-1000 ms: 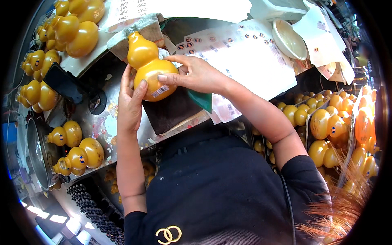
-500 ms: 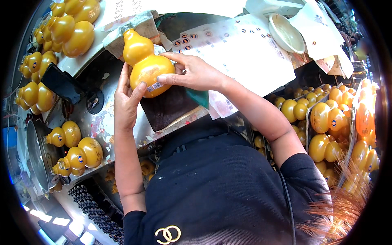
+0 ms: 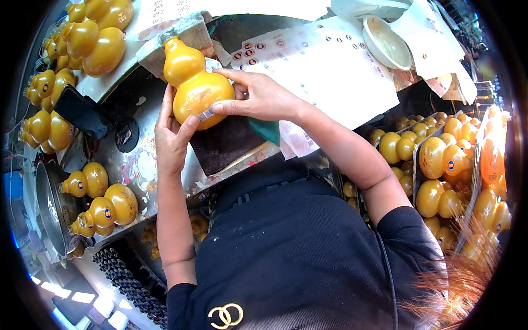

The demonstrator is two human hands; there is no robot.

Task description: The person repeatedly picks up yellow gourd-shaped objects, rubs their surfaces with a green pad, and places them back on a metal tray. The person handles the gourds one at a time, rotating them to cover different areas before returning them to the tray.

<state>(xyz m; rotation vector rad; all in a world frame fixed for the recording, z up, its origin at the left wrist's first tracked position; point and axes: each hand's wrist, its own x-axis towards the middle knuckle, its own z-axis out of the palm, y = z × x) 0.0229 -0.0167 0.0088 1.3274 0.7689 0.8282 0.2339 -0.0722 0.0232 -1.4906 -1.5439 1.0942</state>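
Two bare hands, the left hand [image 3: 175, 142] and the right hand [image 3: 267, 98], hold one glossy yellow gourd-shaped bottle [image 3: 199, 93] just left of the frame's upper middle, fingers curved round its lower bulb. The right thumb touches a small white barcode label [image 3: 205, 115]; the left thumb rests just beside it. The neck points to the upper left, close to a folded grey cloth pad [image 3: 192, 28]. Below the bulb a dark brown cloth [image 3: 223, 151] covers part of the metal counter [image 3: 144, 165]. White sticker sheets [image 3: 341, 82] spread right of it, near an oval white bowl [image 3: 386, 45]. More yellow gourd-shaped bottles [image 3: 103, 52] stand at the left and right edges.
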